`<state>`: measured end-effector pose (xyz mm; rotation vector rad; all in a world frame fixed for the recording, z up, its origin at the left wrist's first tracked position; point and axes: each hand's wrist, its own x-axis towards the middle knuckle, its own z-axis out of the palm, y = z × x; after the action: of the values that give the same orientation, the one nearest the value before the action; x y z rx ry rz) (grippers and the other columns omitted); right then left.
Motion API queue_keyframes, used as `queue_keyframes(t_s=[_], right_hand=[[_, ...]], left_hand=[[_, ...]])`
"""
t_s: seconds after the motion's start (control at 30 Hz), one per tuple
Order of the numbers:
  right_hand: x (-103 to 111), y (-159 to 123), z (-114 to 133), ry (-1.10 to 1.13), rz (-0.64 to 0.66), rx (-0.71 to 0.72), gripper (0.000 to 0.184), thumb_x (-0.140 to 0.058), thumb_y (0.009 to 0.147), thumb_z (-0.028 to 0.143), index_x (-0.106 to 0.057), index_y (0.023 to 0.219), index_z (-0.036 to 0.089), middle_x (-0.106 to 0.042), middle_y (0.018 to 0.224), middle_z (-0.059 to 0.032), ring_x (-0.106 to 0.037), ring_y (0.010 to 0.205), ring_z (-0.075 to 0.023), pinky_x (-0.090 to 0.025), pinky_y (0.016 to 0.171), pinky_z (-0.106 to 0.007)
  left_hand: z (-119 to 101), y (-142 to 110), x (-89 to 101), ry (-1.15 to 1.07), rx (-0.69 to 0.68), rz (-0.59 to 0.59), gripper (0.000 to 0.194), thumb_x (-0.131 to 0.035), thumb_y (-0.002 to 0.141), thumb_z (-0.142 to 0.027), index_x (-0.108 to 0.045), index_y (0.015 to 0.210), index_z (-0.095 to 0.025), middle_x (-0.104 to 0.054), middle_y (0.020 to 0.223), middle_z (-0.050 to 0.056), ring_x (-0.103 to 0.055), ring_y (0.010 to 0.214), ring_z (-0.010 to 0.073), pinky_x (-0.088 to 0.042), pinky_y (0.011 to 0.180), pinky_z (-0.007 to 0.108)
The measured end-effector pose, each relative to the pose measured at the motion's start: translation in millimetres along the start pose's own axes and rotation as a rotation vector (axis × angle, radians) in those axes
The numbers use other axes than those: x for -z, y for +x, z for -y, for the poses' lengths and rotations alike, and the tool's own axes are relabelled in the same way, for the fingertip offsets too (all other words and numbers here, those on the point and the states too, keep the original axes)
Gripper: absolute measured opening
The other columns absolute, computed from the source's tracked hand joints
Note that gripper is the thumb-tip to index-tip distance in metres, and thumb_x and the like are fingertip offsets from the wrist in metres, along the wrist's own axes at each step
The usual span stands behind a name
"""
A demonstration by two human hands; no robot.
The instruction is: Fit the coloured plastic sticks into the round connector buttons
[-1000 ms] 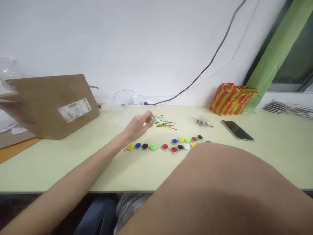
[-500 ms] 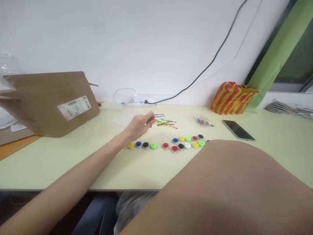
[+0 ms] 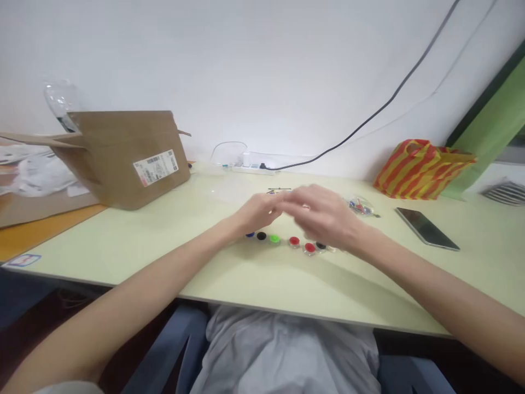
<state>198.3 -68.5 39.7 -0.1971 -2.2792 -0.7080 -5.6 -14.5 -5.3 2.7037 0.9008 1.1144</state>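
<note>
My left hand (image 3: 259,212) is over the table with thumb and fingers pinched together; whatever they hold is too small to make out. Its fingertips meet those of my right hand (image 3: 322,216), which is bent in a pinch and slightly blurred. Below them stands a row of small round pieces with coloured tops on clear bases: black (image 3: 261,236), bright green (image 3: 274,239) and red (image 3: 294,241) ones show, plus a second red one (image 3: 309,248). My right hand hides others. Behind the fingers, thin coloured strips (image 3: 279,189) are mostly covered.
A cardboard box (image 3: 118,164) stands on the left of the pale table (image 3: 246,279). To the right are a small clear bag (image 3: 361,206), a phone (image 3: 427,228) and a striped bag (image 3: 422,172). A power strip (image 3: 252,169) with a dark cable lies by the wall.
My right arm has swung away from close to the camera, and its hand now meets my left hand over the row. The view has shifted, so the table items sit differently in it.
</note>
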Motion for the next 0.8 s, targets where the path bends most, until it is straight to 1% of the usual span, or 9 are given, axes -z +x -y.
queue_keyframes(t_s=[0.07,0.13,0.2,0.27,0.37,0.5,0.6,0.67,0.8], right_hand=[[-2.1,-34.9,-24.7,0.074,0.015,-0.282,0.034,-0.038,0.101,0.008,-0.065,0.117,0.021,-0.066,0.095,-0.0081,-0.060,0.083,-0.0202,-0.049,0.071,-0.034],[-5.9,-59.7,-35.7,0.174,0.061,-0.513,0.030,-0.040,0.103,0.014,-0.064,0.121,0.019,-0.067,0.100,-0.0101,-0.062,0.092,-0.0219,-0.050,0.080,-0.036],[-10.2,-70.4,-34.7,0.240,0.178,-0.598,0.028,-0.046,0.105,0.023,-0.063,0.127,0.019,-0.068,0.106,-0.0115,-0.061,0.098,-0.0240,-0.049,0.087,-0.039],[-13.9,-69.3,-27.3,0.274,0.304,-0.598,0.028,-0.049,0.106,0.031,-0.064,0.126,0.019,-0.069,0.110,-0.0122,-0.059,0.103,-0.0254,-0.046,0.092,-0.041],[-16.2,-58.2,-16.1,0.319,0.372,-0.622,0.028,-0.048,0.107,0.035,-0.068,0.111,0.017,-0.071,0.107,-0.0120,-0.058,0.103,-0.0253,-0.043,0.091,-0.039],[-13.6,-49.5,-8.8,0.498,0.248,-0.774,0.027,-0.047,0.107,0.031,-0.069,0.096,0.019,-0.072,0.091,-0.0062,-0.060,0.092,-0.0208,-0.043,0.084,-0.033],[-12.0,-49.8,-6.5,0.645,0.119,-0.840,0.027,-0.049,0.106,0.032,-0.070,0.094,0.019,-0.073,0.091,-0.0041,-0.062,0.090,-0.0183,-0.045,0.083,-0.030],[-12.7,-50.8,-5.7,0.684,0.061,-0.861,0.027,-0.049,0.106,0.034,-0.070,0.098,0.019,-0.073,0.091,-0.0035,-0.063,0.088,-0.0177,-0.045,0.081,-0.030],[-15.5,-52.8,-7.0,0.657,-0.008,-0.840,0.025,-0.049,0.106,0.034,-0.063,0.123,0.022,-0.070,0.094,-0.0036,-0.063,0.090,-0.0182,-0.047,0.083,-0.032]], left_hand=[[-4.2,-0.4,-1.1,0.042,-0.046,0.043,0.009,-0.048,0.097,-0.019,-0.057,0.098,-0.021,-0.065,0.077,-0.001,-0.059,0.065,0.0141,-0.046,0.067,0.027],[-8.9,-0.2,-1.4,0.069,-0.073,0.063,0.011,-0.045,0.100,-0.020,-0.056,0.099,-0.021,-0.065,0.077,-0.001,-0.059,0.065,0.0132,-0.046,0.068,0.027],[-13.0,0.4,-0.8,0.088,-0.098,0.069,0.011,-0.046,0.100,-0.020,-0.057,0.102,-0.021,-0.066,0.078,-0.001,-0.061,0.066,0.0132,-0.047,0.070,0.026],[-16.1,1.2,0.2,0.096,-0.132,0.079,0.011,-0.047,0.100,-0.019,-0.058,0.103,-0.021,-0.067,0.079,-0.001,-0.063,0.068,0.0134,-0.048,0.071,0.026],[-18.5,2.2,1.6,0.107,-0.180,0.067,0.010,-0.050,0.099,-0.019,-0.059,0.102,-0.021,-0.070,0.081,-0.001,-0.064,0.067,0.0123,-0.049,0.069,0.025],[-20.1,2.6,2.2,0.108,-0.191,0.018,0.008,-0.053,0.099,-0.019,-0.061,0.101,-0.021,-0.074,0.085,-0.002,-0.067,0.069,0.0118,-0.050,0.066,0.023],[-22.0,2.8,2.7,0.090,-0.186,-0.019,0.009,-0.054,0.100,-0.021,-0.061,0.106,-0.021,-0.077,0.090,-0.001,-0.073,0.075,0.0131,-0.053,0.068,0.023],[-23.3,3.0,3.2,0.081,-0.180,-0.037,0.010,-0.055,0.101,-0.021,-0.061,0.108,-0.022,-0.078,0.093,0.000,-0.075,0.080,0.0140,-0.055,0.069,0.024],[-22.5,3.0,2.2,0.103,-0.184,-0.030,0.010,-0.053,0.102,-0.022,-0.061,0.108,-0.022,-0.078,0.096,0.001,-0.076,0.083,0.0160,-0.056,0.073,0.026]])
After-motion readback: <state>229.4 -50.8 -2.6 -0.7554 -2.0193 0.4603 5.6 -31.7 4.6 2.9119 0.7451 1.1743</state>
